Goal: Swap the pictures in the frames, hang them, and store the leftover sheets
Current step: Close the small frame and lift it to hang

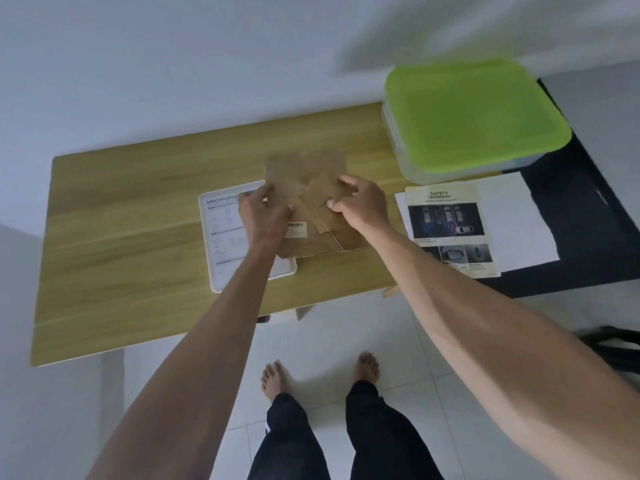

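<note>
Both hands work on the brown back of a picture frame (311, 202) lying face down in the middle of the desk (121, 237). Left hand (259, 213) has its fingers curled at the frame's left edge, thumb and fingertips pinching something there — likely a retaining tab, though it is too blurred to tell. Right hand (356, 206) pinches the folding stand leg on the backing board, thumb under and fingers over it.

A second frame (221, 237), white-bordered and face up with a sheet headed "SPECIFICATION", lies just to the left, partly under the brown back and the left forearm. To the right, a printed "SAFETY" sheet (450, 230) rests on a larger blank white sheet (512, 220), which overhangs the desk's right end. Far right stands a clear storage box with a green lid (474, 112), shut.

By my judgement the step in hand is opening the back of the face-down frame so its picture can be changed; nothing shows a frame hung yet, and the loose sheets are not yet stored, so the task looks to be in its early or middle part. Next calls for freeing the tabs and lifting the backing board clear without bending it — then laying the new sheet in square before closing. No hook shows on the bare wall beyond the desk.
</note>
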The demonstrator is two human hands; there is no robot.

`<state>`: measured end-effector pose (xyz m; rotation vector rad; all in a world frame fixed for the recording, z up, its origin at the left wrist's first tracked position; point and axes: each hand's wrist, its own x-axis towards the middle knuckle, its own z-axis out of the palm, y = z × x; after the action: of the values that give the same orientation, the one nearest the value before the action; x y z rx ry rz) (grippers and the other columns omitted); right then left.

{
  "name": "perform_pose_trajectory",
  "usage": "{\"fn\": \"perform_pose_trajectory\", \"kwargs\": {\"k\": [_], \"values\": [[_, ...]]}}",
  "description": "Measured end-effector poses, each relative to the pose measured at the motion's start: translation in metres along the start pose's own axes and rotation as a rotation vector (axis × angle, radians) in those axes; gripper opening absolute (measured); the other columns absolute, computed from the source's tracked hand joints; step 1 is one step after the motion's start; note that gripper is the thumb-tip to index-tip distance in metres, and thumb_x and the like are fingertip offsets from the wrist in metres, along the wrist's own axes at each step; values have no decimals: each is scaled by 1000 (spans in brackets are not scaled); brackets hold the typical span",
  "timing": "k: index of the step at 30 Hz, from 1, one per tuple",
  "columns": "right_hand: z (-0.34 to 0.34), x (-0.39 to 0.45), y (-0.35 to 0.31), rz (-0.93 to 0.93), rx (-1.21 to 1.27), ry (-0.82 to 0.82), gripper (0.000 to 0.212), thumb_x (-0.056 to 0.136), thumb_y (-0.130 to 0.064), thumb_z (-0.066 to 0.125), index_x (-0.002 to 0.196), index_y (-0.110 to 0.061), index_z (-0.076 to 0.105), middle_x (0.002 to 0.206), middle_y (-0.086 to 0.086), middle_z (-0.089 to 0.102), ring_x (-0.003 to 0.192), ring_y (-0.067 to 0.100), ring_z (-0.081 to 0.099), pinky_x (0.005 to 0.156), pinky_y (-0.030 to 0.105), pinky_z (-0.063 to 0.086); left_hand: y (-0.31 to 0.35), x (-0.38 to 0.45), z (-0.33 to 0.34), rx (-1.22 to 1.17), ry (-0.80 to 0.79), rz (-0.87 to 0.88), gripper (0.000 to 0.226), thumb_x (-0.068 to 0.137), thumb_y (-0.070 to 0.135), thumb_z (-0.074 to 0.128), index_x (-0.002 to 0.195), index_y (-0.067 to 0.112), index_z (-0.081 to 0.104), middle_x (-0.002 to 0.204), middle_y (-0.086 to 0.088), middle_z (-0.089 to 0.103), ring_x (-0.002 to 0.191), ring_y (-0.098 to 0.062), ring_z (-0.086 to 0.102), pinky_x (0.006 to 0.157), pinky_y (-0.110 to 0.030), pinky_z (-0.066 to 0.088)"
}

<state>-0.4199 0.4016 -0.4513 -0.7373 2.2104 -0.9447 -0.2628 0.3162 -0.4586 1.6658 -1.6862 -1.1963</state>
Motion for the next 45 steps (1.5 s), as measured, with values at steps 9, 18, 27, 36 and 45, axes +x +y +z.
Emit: {"fn": "perform_pose_trajectory", "kwargs": {"k": [9,18,27,36,45], "values": [[99,-22,-38,-66,-78,-156,71,69,-26,87,136,-22,63,128,8,67,118,22,61,103,37,49,-63,11,-96,93,103,-89,66,70,18,86,132,16,65,120,-9,67,98,-20,64,80,-27,48],[121,-30,-37,-23,-165,-155,64,79,-21,79,140,-22,59,134,11,50,116,22,58,95,16,38,-84,10,-104,199,42,-51,52,75,20,84,124,13,69,120,-7,56,95,-24,59,76,-26,40],[127,-28,-42,-5,-241,-146,65,82,-24,80,143,-20,57,138,13,43,119,25,58,88,16,35,-87,19,-105,246,5,-46,45,76,16,79,119,8,70,124,-11,52,110,-31,56,94,-35,47],[130,-28,-43,38,-405,-179,69,88,-41,72,151,-38,41,142,13,43,127,36,50,99,39,49,-93,22,-93,257,-2,-90,62,83,28,76,142,23,55,124,-12,46,115,-33,51,105,-42,42],[106,-35,-41,63,-491,-477,114,75,-17,88,159,-41,14,149,12,23,126,36,52,101,44,52,-92,23,-109,455,-315,-101,109,60,23,95,151,25,35,130,-15,33,120,-36,45,97,-37,46]]}}
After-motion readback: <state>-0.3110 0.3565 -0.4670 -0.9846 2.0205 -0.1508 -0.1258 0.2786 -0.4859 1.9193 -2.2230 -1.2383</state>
